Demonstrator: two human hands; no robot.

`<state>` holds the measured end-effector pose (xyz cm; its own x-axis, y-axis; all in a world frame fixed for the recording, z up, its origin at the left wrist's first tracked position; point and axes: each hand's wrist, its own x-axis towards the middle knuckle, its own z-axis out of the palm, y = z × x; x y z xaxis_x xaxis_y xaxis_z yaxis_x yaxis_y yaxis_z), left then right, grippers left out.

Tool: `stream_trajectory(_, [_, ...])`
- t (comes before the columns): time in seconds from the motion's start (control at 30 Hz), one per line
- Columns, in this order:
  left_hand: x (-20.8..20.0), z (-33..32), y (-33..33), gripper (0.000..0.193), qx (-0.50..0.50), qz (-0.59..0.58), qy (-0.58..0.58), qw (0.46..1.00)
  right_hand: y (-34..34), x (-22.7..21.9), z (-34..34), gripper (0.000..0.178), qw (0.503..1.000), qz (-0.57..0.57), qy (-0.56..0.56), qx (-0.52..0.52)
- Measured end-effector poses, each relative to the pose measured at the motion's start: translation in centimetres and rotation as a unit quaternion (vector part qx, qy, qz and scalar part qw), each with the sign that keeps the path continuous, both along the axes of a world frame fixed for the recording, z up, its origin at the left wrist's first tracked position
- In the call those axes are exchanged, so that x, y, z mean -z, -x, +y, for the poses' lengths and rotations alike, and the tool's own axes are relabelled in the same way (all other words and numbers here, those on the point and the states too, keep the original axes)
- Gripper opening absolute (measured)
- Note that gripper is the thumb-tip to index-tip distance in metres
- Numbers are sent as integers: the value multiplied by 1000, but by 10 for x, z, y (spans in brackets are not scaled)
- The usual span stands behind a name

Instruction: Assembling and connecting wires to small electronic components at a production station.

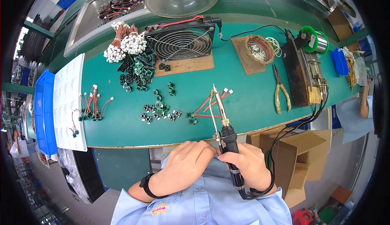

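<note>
My right hand is wrapped round the black handle of a soldering iron. The iron points up and away over the table edge, with a thin solder feed tube alongside its metal barrel. My left hand is closed beside the handle, its fingertips meeting my right thumb; whatever they grip is hidden. Just past the iron lie small circuit boards with red-brown wires and white plugs, partly behind the barrel. Left of these, several loose black and green boards are scattered on the green mat.
A black fan stands at the back, beside heaped boards and bundled white-plug wires. Wired boards lie by a white tray and blue bin. Rightward are a solder pot, pliers, a solder station and cardboard boxes.
</note>
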<state>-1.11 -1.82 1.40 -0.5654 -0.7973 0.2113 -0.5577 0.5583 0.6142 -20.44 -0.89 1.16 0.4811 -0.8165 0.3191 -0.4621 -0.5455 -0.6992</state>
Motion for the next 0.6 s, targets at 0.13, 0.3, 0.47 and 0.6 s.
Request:
stream_trajectory(0.13, [1,1,-2,23,-1,20,-46,999,1,-1,0,36,999,2,-33,-17])
stream_trajectory(0.3, [-1,2,1,23,0,48,-64,997,2,-2,-2,38,998,6,-41,-36])
stream_trajectory(0.47, [-1,2,2,22,-7,52,-53,997,2,-1,-3,38,999,6,-30,-33])
stream_trajectory(0.6, [2,0,0,21,-5,61,-67,996,1,4,-2,36,997,-47,-57,-17])
